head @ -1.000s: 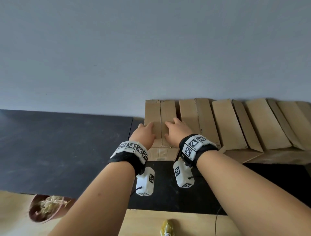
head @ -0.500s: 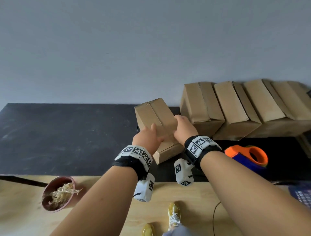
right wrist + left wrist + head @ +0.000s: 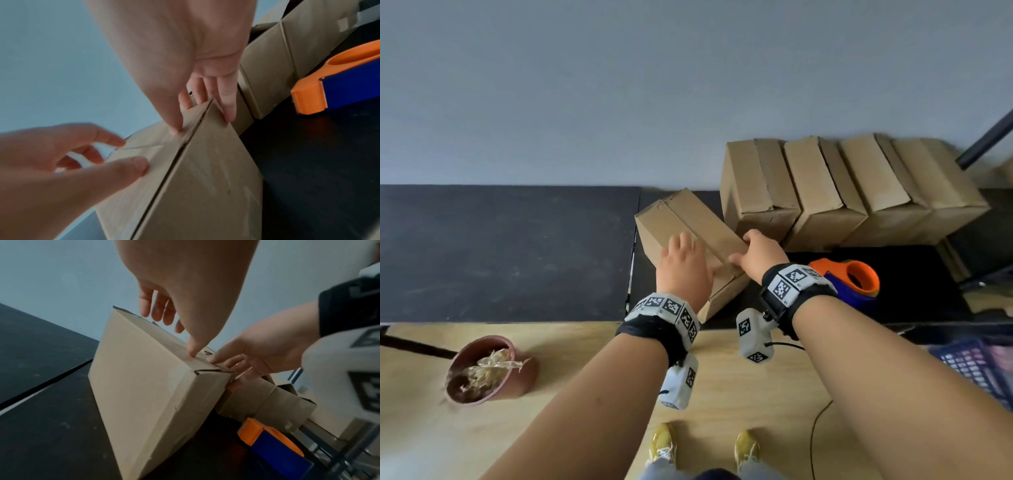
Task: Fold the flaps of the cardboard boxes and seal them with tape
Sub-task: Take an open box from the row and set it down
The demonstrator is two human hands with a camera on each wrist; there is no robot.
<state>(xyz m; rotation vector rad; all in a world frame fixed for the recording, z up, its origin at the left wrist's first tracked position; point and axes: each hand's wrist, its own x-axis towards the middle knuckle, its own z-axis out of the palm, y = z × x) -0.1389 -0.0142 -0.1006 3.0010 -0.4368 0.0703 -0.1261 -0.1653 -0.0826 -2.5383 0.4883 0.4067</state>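
Note:
A closed brown cardboard box (image 3: 690, 219) lies skewed on the black table (image 3: 500, 246), its top flaps meeting in a seam with no tape visible on it. My left hand (image 3: 683, 260) is over the box's near end, fingers loose and spread. In the left wrist view its thumb tip presses the top flap of the box (image 3: 144, 386) by the seam. My right hand (image 3: 756, 253) grips the box's right edge, thumb on top and fingers (image 3: 228, 104) down the side. An orange and blue tape dispenser (image 3: 849, 281) lies just right of that hand.
A row of several closed cardboard boxes (image 3: 842, 192) leans against the wall behind. Below the table edge on the wooden floor stand a reddish pot (image 3: 486, 370) with dry plant matter and a blue basket (image 3: 976, 366). A dark pole (image 3: 986, 140) slants at far right.
The box has come away from the row toward me and turned askew. Both hands moved with it. The view tilted down, bringing the tape dispenser and floor into sight.

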